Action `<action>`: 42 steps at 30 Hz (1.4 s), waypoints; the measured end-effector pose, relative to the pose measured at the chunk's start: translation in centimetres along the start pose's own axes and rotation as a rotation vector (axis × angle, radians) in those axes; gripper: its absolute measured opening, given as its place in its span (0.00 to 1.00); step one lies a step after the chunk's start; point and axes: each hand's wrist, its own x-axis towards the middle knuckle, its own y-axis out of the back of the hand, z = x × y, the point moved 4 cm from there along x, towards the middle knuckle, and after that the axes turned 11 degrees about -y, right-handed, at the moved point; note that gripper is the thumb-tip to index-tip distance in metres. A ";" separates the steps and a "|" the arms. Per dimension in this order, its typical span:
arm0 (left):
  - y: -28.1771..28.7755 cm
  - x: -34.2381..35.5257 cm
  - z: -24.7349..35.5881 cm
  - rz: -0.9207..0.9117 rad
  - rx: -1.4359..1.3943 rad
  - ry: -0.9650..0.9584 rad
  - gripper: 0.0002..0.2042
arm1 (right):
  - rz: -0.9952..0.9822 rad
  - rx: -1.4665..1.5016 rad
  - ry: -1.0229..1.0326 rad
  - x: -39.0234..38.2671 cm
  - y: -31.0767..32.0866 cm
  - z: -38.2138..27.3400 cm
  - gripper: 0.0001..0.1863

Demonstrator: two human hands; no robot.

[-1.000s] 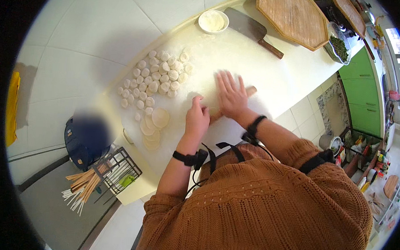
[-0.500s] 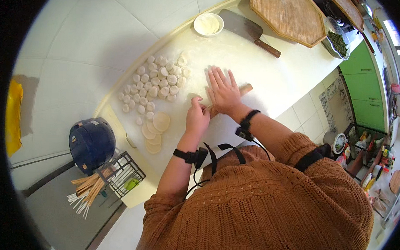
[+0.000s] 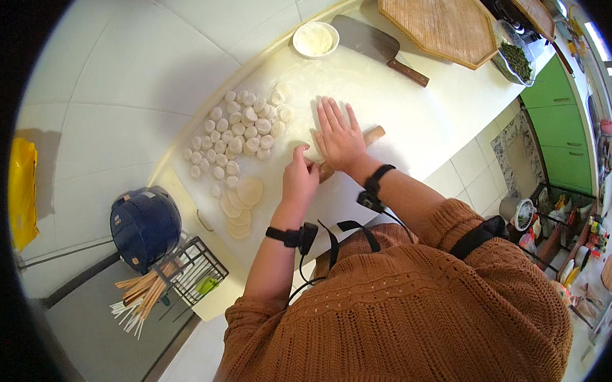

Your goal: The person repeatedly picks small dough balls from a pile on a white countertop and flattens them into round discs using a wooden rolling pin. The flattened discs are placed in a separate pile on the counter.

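Observation:
My right hand (image 3: 341, 139) presses flat on a wooden rolling pin (image 3: 375, 134), its fingers stretched out over the floured counter. My left hand (image 3: 298, 177) is beside the pin's near end with fingers curled together; what they pinch is hidden, perhaps the edge of a dough piece under the pin. Several small floured dough pieces (image 3: 237, 130) lie to the left of my hands. Closer to me, several flat round dough wrappers (image 3: 249, 190) overlap one another.
Along the back stand a white bowl of flour (image 3: 315, 40), a cleaver (image 3: 367, 42) and an octagonal wooden tray (image 3: 439, 26). A bowl of chopped greens (image 3: 514, 62) is at the far right. A wire chopstick rack (image 3: 192, 271) hangs by a dark blue container (image 3: 145, 228).
The view has shifted slightly. My hands stay in nearly the same place on and beside the rolling pin, with little visible movement.

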 end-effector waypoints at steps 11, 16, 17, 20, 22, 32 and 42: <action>-0.1 -2.8 1.4 0.103 -0.256 0.031 0.29 | -0.150 -0.110 0.006 -6.4 3.0 1.9 0.38; 0.6 2.4 1.4 -0.116 -0.077 -0.163 0.33 | 0.000 -0.002 -0.039 0.4 0.7 -0.1 0.36; 0.7 2.6 0.9 -0.147 -0.095 -0.151 0.32 | -0.030 0.012 -0.045 -0.7 1.2 0.2 0.36; 1.2 0.6 -0.5 0.057 -0.142 -0.063 0.28 | -0.129 -0.032 -0.032 -7.0 3.7 2.1 0.39; 0.9 -1.5 -1.4 0.226 -0.268 0.131 0.26 | -0.171 -0.083 -0.035 -8.8 3.9 2.7 0.40; 0.5 2.3 -2.2 0.036 -0.108 0.020 0.33 | 0.081 -0.053 0.006 0.2 1.5 -0.1 0.36; 0.6 0.5 0.2 0.090 -0.100 0.014 0.35 | 0.002 -0.017 -0.036 0.6 0.0 -0.2 0.35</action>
